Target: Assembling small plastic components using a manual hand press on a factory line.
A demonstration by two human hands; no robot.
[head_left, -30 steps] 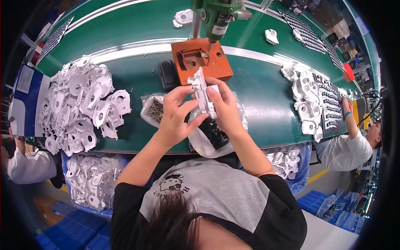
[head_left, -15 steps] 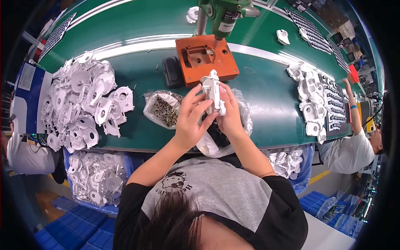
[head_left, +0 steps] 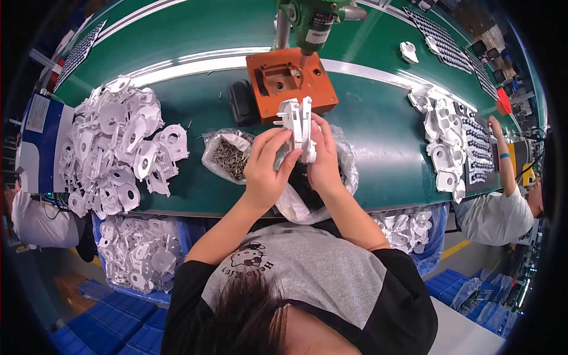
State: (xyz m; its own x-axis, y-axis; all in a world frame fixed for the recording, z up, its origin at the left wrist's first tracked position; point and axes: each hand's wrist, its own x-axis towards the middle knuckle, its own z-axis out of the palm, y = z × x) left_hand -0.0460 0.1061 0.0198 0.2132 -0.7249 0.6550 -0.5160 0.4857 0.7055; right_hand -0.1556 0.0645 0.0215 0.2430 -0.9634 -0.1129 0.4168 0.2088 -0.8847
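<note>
In front of my chest I hold a white plastic housing (head_left: pixel 306 133) edge-on between both hands. My left hand (head_left: pixel 266 165) is closed on its left side, where a thin white plate-like half (head_left: pixel 289 112) leans away at the top, leaving a narrow gap. My right hand (head_left: pixel 324 163) grips the right side, with its fingers partly hidden behind. Just beyond the housing is an orange fixture block (head_left: pixel 272 59) with a shaped recess, under a green drill-press-like machine (head_left: pixel 313 26). Below my hands lies a clear plastic bag (head_left: pixel 349 157) with dark parts inside.
Left of my hands sits a bag of metal screws or pins (head_left: pixel 228 157), near a black box (head_left: pixel 242 102). White plastic parts form a large pile (head_left: pixel 112 142) at left and a smaller one (head_left: pixel 441 142) at right. Blue-lined bins (head_left: pixel 139 251) stand below the table edge. Co-workers sit at both sides.
The white housing has turned slightly, and a gap now shows between its two halves at the top. My left hand has shifted a little left and its fingers have moved along the left half.
</note>
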